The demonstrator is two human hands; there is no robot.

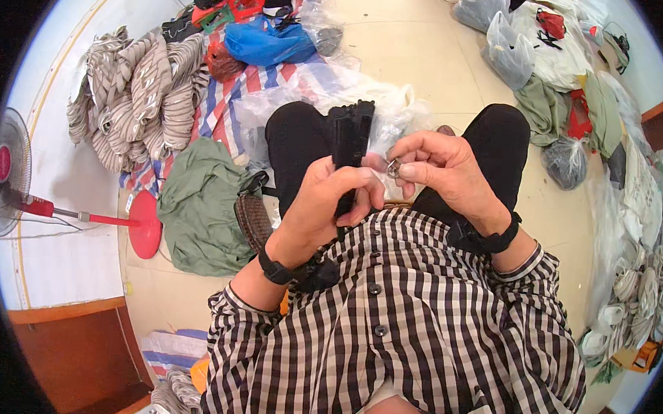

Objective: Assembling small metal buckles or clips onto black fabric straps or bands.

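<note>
My left hand is wrapped round a bundle of black strips, perhaps folded webbing, that stands up above my fist. My right hand pinches a small shiny metal piece, like a ring or buckle, between thumb and fingers. The metal piece is close to my left fingertips; whether they touch it cannot be made out. Both hands are over my lap, between my black-clad knees, and each wrist wears a black band. Behind the bundle lies clear plastic sheeting.
Left of me are a green cloth, a brown woven basket and a red-based fan. Striped cord bundles and a blue plastic bag lie farther off. Bags and fabric line the right side of the tiled floor.
</note>
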